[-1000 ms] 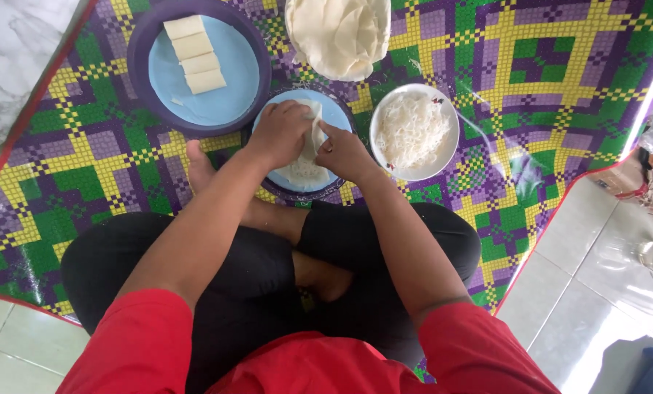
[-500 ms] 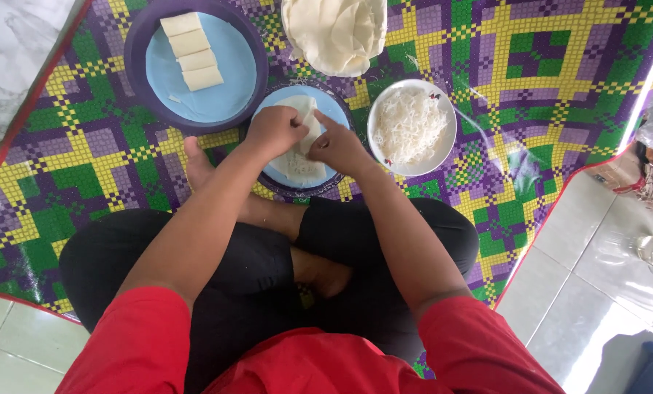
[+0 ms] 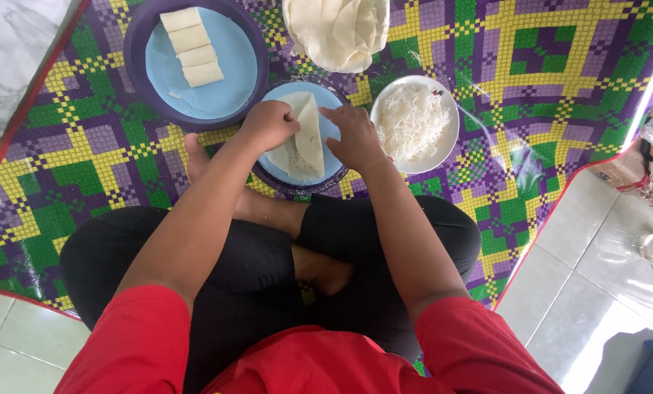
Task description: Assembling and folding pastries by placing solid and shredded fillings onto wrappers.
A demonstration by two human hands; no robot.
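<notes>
Left hand [image 3: 268, 125] and right hand [image 3: 356, 137] work over a small blue plate [image 3: 331, 130] on a woven mat [image 3: 545, 87], chequered in purple, green and yellow with a red edge, spread over pale floor tiles [image 3: 589, 255]. Marble-patterned flooring shows at the upper left. The person sits cross-legged on the mat in black trousers and red sleeves, the plate just in front of the shins. On it lies a thin white wrapper [image 3: 306, 138], partly folded over. The left hand is curled, fingers pinching the wrapper's folded edge; the right hand lies flatter, fingers spread and pressing down just beside the fold. To the left sits a larger dark-rimmed plate [image 3: 217, 80] with four pale rolls [image 3: 192, 45] in a row. A white bowl of shredded white filling [image 3: 412, 122] stands touching the right hand's side, and a stack of wrappers [image 3: 337, 29] sits above
</notes>
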